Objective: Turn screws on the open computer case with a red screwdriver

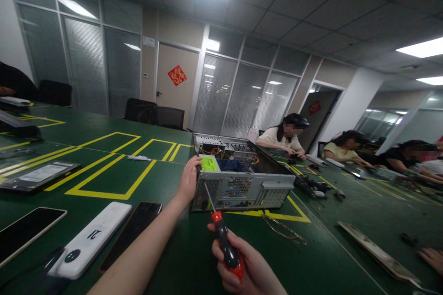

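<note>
An opened computer case [242, 189] lies on the green table with its rear panel facing me. Inside its left corner is a power supply [209, 163] with a bright green label; wires and boards show behind it. My left hand [189, 179] is closed around the case's left edge, fingertips beside the label. A red and black screwdriver [226, 244] is gripped in my right hand [242, 265]. Its shaft points up and away, the tip at the perforated grille of the power supply; whether it sits in a screw I cannot tell.
On the left lie a hard drive [41, 175], a white device marked 21 [92, 239] and two phones [129, 235] [29, 230]. Glasses [284, 230] rest in front of the case. Cables [311, 184] and co-workers [282, 136] are on the right.
</note>
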Available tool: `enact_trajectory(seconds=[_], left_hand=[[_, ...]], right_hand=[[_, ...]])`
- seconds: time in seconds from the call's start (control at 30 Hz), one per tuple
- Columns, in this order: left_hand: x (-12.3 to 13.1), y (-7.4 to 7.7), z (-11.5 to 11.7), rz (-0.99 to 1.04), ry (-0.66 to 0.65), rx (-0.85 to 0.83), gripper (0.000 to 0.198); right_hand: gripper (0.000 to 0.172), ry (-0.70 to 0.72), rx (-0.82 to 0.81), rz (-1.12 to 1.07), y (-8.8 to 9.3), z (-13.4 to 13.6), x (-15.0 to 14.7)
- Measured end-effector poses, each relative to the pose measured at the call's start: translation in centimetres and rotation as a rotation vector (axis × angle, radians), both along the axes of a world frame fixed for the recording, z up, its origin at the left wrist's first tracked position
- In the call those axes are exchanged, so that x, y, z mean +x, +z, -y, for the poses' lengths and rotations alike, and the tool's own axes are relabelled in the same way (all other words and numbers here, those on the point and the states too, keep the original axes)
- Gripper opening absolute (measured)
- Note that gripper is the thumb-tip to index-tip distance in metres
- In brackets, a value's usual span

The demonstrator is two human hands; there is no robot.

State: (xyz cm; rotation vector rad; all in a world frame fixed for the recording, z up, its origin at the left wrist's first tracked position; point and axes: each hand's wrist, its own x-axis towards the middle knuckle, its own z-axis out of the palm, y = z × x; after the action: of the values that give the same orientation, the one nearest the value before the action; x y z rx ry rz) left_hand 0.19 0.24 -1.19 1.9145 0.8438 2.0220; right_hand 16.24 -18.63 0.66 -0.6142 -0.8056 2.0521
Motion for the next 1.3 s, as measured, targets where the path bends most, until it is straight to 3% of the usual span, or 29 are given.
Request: enact_trajectory(seconds=[0.17,0.37,0.5,0.63,0.73,0.87,1.1,1.3], left_hand=[[0.1,0.0,-0.1,0.000,0.007,0.013,0.038],[0.0,-0.1,-0.1,-0.014,0.018,0.022,0.038],[0.0,-0.2,-0.3,-0.014,0.008,0.009,0.038],[-0.1,-0.3,-0.4,-0.018,-0.001,0.000,0.037],[0.0,-0.3,-0.3,-0.015,-0.001,0.005,0.037],[0.0,-0.3,-0.3,-0.006,-0.001,0.007,0.037],[0.0,-0.3,-0.3,-0.006,-0.001,0.001,0.037],[0.0,-0.2,-0.2,-0.011,0.002,0.006,0.037]], right_hand=[[0.039,0.132,-0.029,-0.062,0.2,0.3,0.0],[0.057,0.248,0.034,-0.020,0.8,0.5,0.1],[0.058,0.190,0.034,-0.026,0.1,0.4,-0.1],[0.035,0.069,-0.039,-0.136,-0.7,0.4,-0.2],[0.030,0.079,-0.078,-0.098,-1.1,0.4,-0.1],[0.040,0.121,-0.009,-0.099,-1.2,0.4,0.1],[0.064,0.247,0.052,-0.073,0.1,0.8,-0.7],[0.058,0.113,0.031,-0.092,-0.5,0.7,-0.5]])
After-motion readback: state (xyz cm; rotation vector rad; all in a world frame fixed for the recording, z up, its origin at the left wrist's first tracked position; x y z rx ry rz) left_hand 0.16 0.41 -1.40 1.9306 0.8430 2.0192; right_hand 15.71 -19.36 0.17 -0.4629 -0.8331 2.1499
